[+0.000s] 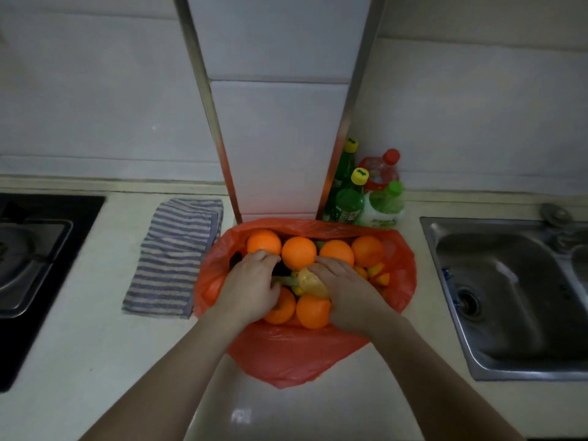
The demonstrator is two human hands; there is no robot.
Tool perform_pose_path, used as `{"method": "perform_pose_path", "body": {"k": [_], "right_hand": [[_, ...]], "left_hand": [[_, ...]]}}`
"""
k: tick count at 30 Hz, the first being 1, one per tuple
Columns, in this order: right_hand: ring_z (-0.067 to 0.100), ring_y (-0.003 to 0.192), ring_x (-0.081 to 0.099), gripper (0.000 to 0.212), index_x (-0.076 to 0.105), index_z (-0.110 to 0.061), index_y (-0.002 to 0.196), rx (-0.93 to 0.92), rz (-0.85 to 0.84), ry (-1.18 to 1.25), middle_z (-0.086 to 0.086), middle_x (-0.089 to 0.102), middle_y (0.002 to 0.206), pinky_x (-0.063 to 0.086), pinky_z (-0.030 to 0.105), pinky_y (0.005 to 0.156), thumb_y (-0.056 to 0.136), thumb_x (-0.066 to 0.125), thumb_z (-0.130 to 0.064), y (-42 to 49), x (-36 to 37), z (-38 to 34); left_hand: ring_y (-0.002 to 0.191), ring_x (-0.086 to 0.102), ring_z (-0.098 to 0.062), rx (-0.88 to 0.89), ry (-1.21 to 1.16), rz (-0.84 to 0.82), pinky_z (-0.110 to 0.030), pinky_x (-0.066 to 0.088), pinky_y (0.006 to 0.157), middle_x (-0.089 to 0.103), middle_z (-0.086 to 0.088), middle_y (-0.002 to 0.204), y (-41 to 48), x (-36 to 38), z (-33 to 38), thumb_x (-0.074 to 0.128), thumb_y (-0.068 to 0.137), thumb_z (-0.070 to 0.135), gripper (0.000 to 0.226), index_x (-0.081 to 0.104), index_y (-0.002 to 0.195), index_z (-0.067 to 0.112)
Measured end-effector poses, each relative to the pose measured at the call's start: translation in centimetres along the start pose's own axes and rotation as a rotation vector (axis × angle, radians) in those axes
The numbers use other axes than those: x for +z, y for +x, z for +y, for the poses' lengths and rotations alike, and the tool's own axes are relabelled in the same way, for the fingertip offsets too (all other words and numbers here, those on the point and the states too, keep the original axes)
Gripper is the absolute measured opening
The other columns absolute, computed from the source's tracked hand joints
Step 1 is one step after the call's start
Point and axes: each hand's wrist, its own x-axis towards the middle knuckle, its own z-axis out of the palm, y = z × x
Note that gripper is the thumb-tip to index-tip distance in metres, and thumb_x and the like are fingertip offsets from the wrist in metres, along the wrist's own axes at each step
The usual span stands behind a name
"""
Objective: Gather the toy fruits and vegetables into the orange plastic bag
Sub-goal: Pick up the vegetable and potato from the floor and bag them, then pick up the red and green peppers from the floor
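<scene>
I see both hands down in the open mouth of the bag (296, 354), which lies on the counter (95, 345). The left hand (251, 288) has its fingers curled down into the pile. A green stem (286, 280) shows at its thumb side, but I cannot tell whether it grips anything. The right hand (346, 291) curls its fingers round a pale yellow piece (313, 281), between the two hands. Four oranges (299, 252) sit in a row just beyond the fingertips, and two more (313, 310) lie between the wrists. Small yellow-orange pieces (378, 275) lie just right of the right hand. A towel (175, 256) lies left of the left hand, and a sink (509, 281) is well right of the right.
</scene>
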Motion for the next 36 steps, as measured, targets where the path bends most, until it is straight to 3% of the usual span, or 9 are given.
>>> {"method": "perform_pose_path", "body": {"k": [9,18,26,36], "right_hand": [[0.024,0.146,0.009,0.078,0.017,-0.025,0.151,0.315,0.17,-0.07,0.0,0.014,0.159,0.019,0.04,0.117,0.083,0.054,-0.021,-4.5,-0.2,-4.8],[0.023,0.145,0.017,0.061,0.021,-0.022,0.15,0.535,0.419,-0.087,0.002,0.023,0.157,0.021,0.042,0.118,0.095,0.041,-0.038,-10.2,-1.6,-8.3],[0.019,0.144,0.019,0.055,0.027,-0.024,0.148,0.694,0.612,-0.076,-0.001,0.028,0.155,0.016,0.035,0.116,0.098,0.037,-0.043,-19.7,-2.4,-8.8],[0.022,0.143,0.022,0.059,0.03,-0.013,0.148,0.994,0.752,-0.048,0.006,0.031,0.154,0.016,0.035,0.119,0.098,0.038,-0.042,-39.6,1.5,-10.3]], "left_hand": [[0.141,0.027,-0.027,0.199,0.157,-0.033,-0.044,0.024,0.116,0.031,-0.007,0.154,-1.9,-4.0,-0.6,0.053,0.091,0.039,0.064,0.032,0.148,0.018],[0.148,0.013,-0.024,0.348,0.166,-0.05,-0.043,0.012,0.12,0.018,-0.006,0.161,-3.7,-7.1,2.7,0.034,0.1,0.043,0.058,0.023,0.152,0.019],[0.147,0.014,-0.02,0.564,0.163,-0.032,-0.04,0.011,0.12,0.019,-0.003,0.161,-6.4,-6.5,11.1,0.033,0.099,0.042,0.057,0.025,0.151,0.021],[0.147,0.017,-0.021,0.876,0.105,-0.117,-0.039,0.013,0.119,0.022,-0.004,0.159,-17.1,-1.7,25.6,0.033,0.099,0.042,0.056,0.026,0.151,0.022]]}}
